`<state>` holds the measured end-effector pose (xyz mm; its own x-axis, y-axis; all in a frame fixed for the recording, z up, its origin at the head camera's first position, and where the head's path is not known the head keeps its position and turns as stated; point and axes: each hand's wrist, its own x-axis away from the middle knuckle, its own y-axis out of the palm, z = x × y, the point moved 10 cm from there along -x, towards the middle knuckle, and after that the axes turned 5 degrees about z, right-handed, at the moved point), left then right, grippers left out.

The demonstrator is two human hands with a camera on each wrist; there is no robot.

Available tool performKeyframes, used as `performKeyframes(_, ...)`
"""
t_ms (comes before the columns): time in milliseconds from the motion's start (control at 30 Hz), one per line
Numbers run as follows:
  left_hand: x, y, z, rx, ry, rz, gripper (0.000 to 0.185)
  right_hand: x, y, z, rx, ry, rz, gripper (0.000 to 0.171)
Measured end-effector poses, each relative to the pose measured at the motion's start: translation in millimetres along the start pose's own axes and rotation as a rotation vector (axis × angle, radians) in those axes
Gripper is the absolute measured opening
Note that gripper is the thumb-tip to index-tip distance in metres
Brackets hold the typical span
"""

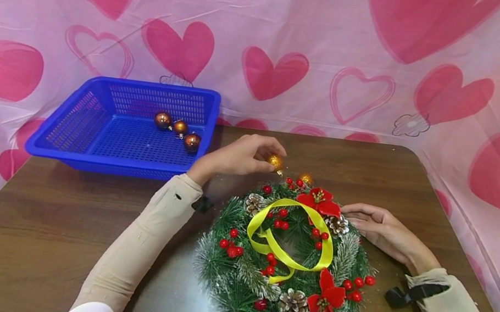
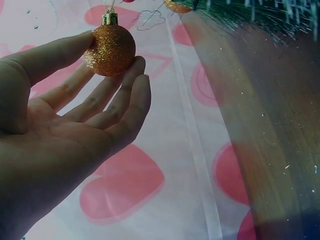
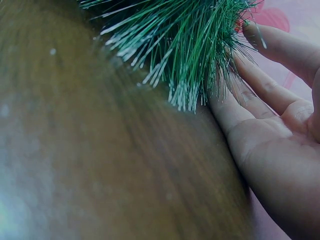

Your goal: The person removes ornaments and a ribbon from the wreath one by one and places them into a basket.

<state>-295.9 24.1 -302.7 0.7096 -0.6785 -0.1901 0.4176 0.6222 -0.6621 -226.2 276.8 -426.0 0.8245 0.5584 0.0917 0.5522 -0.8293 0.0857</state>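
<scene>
My left hand [image 1: 242, 156] pinches a glittery gold bauble [image 2: 110, 50] between thumb and fingertips, above the table beyond the wreath. Its gold cap shows clearly in the left wrist view. The green Christmas wreath [image 1: 240, 282] lies flat, with red flowers, berries, pine cones and a loosely looped yellow ribbon [image 1: 326, 250] on top. A second gold bauble [image 1: 305, 178] sits at its far edge. My right hand [image 1: 384, 232] rests against the wreath's far right side with fingers extended; in the right wrist view, needles partly hide the fingers.
A blue plastic basket [image 1: 79, 156] stands at the back left, holding two brown baubles [image 1: 191, 142] and a smaller orange-gold bauble [image 1: 180, 127]. The brown wooden table [image 1: 41, 231] meets a pink heart-patterned cloth [image 1: 320, 40] behind and at both sides.
</scene>
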Motion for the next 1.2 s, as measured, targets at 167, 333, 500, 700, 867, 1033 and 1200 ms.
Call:
performKeyframes(167, 0.8, -5.6, 4.8, 0.001, 0.014, 0.031, 0.033, -0.2, 0.1, 0.2, 0.001, -0.007, -0.007, 0.037)
performKeyframes(333, 2.0, -13.1, 8.8, 0.004, 0.028, 0.057, 0.031, -1.2, 1.7, -0.4, 0.003, -0.013, -0.013, 0.037)
performKeyframes(500, 5.5, -22.9, 14.9, -0.016, 0.045, 0.088, 0.030, -3.0, 3.9, -1.4, -0.010, -0.025, -0.018, 0.037)
performKeyframes(700, 9.6, -32.6, 20.2, 0.009, 0.046, 0.140, 0.028, 0.9, 1.5, -0.8, 0.010, -0.021, -0.008, 0.037)
performKeyframes(867, 22.6, -47.3, 24.9, 0.039, 0.048, 0.215, 0.029, 2.6, 1.2, -1.5, -0.009, -0.020, -0.010, 0.037)
performKeyframes(1033, 43.5, -70.0, 22.4, 0.052, 0.025, 0.344, 0.028, 0.1, 1.3, -0.9, 0.005, -0.010, -0.001, 0.036)
performKeyframes(1200, 59.1, -81.9, 18.2, 0.086, -0.007, 0.404, 0.029, 1.0, -0.5, -1.4, 0.033, -0.002, 0.018, 0.036)
